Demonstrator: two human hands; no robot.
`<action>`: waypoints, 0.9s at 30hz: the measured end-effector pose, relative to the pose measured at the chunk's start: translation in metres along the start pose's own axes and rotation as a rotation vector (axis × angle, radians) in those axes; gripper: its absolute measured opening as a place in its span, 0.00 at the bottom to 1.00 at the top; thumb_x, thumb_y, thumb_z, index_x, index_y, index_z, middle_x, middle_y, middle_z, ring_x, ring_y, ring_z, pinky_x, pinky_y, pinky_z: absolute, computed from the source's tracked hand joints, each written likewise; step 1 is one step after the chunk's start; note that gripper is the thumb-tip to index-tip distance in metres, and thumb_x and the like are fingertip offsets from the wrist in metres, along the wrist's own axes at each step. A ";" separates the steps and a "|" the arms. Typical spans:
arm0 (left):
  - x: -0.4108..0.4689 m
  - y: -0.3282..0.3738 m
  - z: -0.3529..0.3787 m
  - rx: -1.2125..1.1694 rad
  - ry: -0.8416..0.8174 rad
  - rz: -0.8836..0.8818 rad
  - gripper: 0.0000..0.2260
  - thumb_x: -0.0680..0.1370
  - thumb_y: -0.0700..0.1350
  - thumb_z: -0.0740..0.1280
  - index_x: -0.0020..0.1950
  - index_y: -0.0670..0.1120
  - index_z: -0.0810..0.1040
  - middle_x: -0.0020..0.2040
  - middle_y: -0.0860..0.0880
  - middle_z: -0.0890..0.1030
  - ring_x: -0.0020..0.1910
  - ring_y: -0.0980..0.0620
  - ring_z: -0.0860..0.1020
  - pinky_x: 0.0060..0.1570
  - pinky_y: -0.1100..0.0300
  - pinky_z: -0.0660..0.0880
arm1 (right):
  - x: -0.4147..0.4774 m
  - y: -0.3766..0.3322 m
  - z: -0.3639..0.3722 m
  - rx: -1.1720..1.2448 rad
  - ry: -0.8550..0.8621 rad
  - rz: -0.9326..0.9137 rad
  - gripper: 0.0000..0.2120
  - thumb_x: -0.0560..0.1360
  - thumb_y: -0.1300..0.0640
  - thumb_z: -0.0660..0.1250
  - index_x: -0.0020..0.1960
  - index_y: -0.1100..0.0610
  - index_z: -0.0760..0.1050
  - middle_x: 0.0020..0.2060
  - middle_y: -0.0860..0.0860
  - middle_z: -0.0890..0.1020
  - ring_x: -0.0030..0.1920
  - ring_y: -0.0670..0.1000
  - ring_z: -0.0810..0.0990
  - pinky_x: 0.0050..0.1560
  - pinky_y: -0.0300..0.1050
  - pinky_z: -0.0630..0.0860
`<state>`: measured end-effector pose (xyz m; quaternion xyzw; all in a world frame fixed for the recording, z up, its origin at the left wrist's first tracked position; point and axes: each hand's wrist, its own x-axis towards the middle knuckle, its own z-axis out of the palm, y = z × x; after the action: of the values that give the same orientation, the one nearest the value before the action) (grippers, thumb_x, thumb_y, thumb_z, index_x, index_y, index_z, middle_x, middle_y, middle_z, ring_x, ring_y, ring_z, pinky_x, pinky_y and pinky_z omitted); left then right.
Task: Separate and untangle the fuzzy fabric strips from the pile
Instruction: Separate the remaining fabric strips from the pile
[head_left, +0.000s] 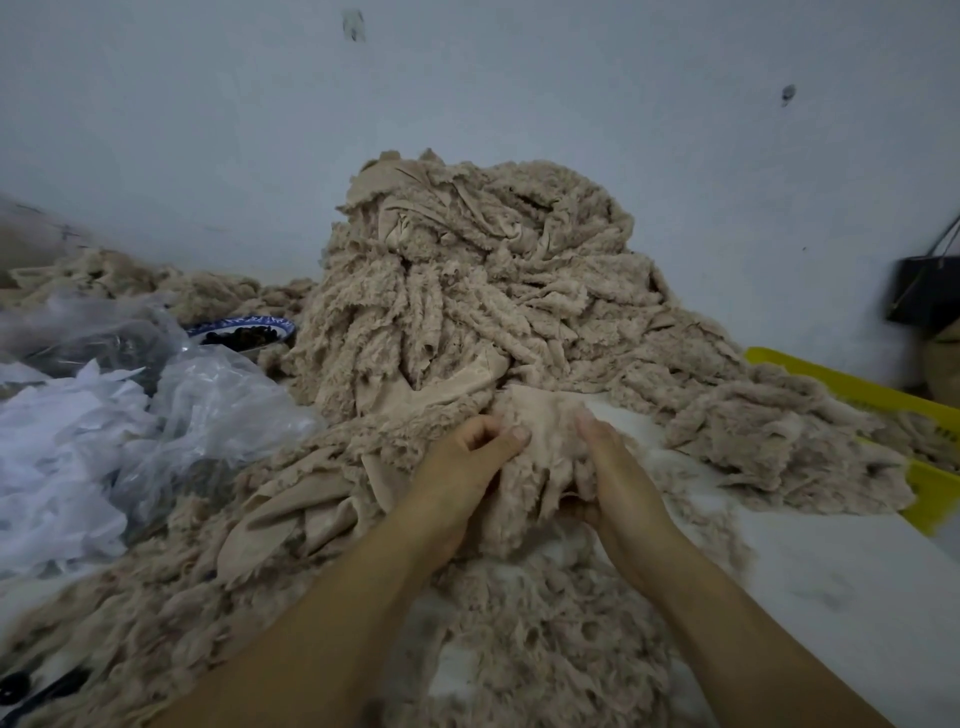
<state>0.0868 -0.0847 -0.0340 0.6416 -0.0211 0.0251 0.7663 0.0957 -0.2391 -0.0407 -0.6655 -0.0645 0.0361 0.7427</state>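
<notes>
Two bare forearms (337, 623) reach up from the bottom edge, cut off below the elbow. Beyond them the left hand (462, 462) curls its fingers (480, 428) and thumb onto the upper edge of a beige fuzzy strip (545, 452), pinching it. The right hand (613, 467) grips the same strip from the other side, but most of its fingers are buried in fluff and how they lie cannot be told. Where this strip ends is lost among loose strips spread over the white table (831, 571). Behind the hands the tangled pile (467, 270) rises against the wall (467, 104). Left of it, crumpled clear plastic bags (218, 410) partly cover a blue-rimmed bowl (244, 328) with dark contents too dim to identify. At right, strips drape over a yellow crate (857, 392), hiding most of it. A black bag (924, 291) is blurred at the edge.
</notes>
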 end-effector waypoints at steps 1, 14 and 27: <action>0.001 -0.001 -0.001 -0.002 0.014 0.012 0.09 0.77 0.47 0.72 0.36 0.52 0.82 0.39 0.48 0.84 0.40 0.51 0.82 0.42 0.57 0.79 | 0.000 0.000 0.000 -0.008 -0.021 -0.029 0.30 0.69 0.28 0.66 0.59 0.50 0.76 0.45 0.53 0.85 0.44 0.51 0.85 0.45 0.50 0.81; 0.006 0.008 -0.040 0.711 0.452 0.374 0.07 0.83 0.47 0.61 0.56 0.50 0.78 0.53 0.52 0.78 0.50 0.55 0.77 0.47 0.61 0.74 | 0.006 -0.021 -0.027 0.613 0.238 -0.116 0.29 0.74 0.37 0.62 0.64 0.59 0.71 0.56 0.54 0.81 0.49 0.51 0.86 0.39 0.39 0.81; 0.007 0.002 -0.043 0.981 0.395 0.355 0.06 0.81 0.43 0.63 0.47 0.43 0.75 0.43 0.47 0.75 0.48 0.43 0.72 0.43 0.53 0.67 | 0.005 0.004 -0.005 -0.012 0.086 0.002 0.18 0.82 0.49 0.61 0.49 0.61 0.81 0.40 0.54 0.86 0.39 0.53 0.86 0.40 0.45 0.83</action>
<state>0.0938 -0.0419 -0.0387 0.8927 0.0293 0.2806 0.3515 0.1014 -0.2432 -0.0453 -0.6710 -0.0320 0.0081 0.7407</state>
